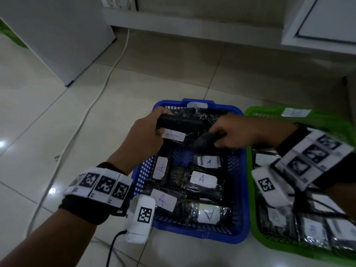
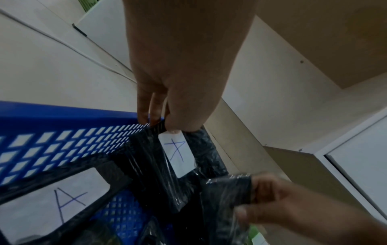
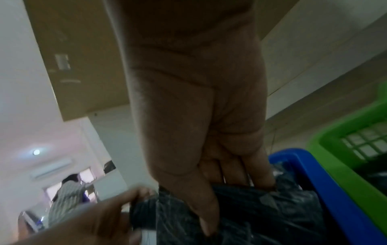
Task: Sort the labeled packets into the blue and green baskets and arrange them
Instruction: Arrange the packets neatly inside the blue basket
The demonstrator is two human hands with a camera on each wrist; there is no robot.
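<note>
From the head camera, I have my left hand gripping one end of a black packet marked A, and my right hand pinching the other end, both over the far half of the blue basket. Nearer me than the hands, five A packets already lie inside; the green basket, to the right of my right hand, looks well filled. I judge sorting nearly done, arranging left.

The left wrist camera shows what the head view blurs: thumb and fingers pinching just above the A label.

The right wrist camera shows only wrapped plastic under curled fingers, no label.
</note>
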